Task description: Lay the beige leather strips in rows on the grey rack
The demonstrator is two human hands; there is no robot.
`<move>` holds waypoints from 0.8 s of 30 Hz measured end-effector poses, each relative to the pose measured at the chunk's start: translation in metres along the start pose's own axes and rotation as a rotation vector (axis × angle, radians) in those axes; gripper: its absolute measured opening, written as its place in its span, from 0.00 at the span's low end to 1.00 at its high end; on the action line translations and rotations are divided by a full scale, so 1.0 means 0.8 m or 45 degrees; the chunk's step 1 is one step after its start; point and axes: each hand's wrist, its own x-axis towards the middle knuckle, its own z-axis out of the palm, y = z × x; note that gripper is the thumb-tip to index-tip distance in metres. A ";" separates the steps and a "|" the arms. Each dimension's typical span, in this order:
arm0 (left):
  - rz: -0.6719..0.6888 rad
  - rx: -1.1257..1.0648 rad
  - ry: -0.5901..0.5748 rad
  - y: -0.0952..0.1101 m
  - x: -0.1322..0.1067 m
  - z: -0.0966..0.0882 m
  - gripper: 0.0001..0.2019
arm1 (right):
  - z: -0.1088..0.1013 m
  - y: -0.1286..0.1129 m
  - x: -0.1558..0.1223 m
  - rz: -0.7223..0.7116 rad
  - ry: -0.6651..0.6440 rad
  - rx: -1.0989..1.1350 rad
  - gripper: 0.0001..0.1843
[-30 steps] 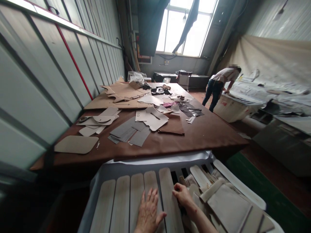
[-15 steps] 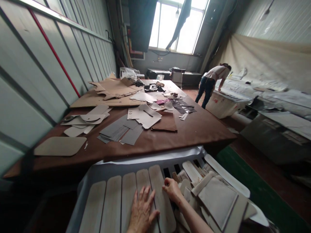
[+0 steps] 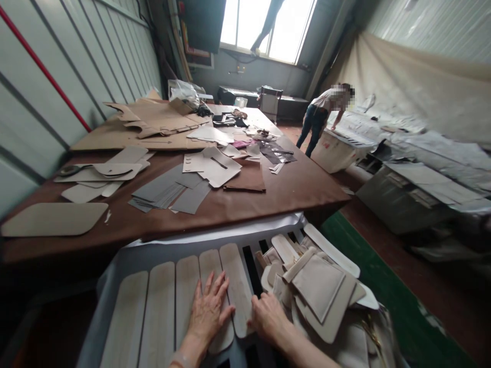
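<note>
Brown table point(image 3: 299, 184) behind; right hand point(image 3: 268, 315) now farther down pale slat point(image 3: 235, 281).

Window point(image 3: 289, 31) blown white; dim elsewhere; edges stretched, lower left dark.

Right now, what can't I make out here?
In head view:
Pale strip: partly covered by the left hand.
Whether the right hand grips anything: hidden by its fist.
Near end of leftmost strip: cut off by bottom edge.
Lower pieces of beige pile: covered by upper ones.
</note>
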 end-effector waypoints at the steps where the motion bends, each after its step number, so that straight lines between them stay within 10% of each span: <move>1: -0.001 0.011 0.008 0.000 0.000 0.001 0.31 | 0.004 0.004 -0.015 -0.049 -0.006 -0.031 0.15; 8: 0.014 0.076 0.021 -0.004 0.002 0.012 0.30 | 0.040 0.018 -0.081 -0.125 -0.134 0.106 0.12; 14: 0.030 0.136 0.039 -0.005 -0.002 0.019 0.31 | -0.069 0.071 -0.075 0.170 0.610 0.414 0.15; 18: 0.065 0.164 0.046 -0.010 -0.007 0.035 0.30 | -0.122 0.147 -0.069 0.313 0.418 0.117 0.17; 24: 0.190 0.146 0.149 -0.019 -0.012 0.056 0.30 | -0.092 0.247 -0.140 0.155 0.142 -0.229 0.46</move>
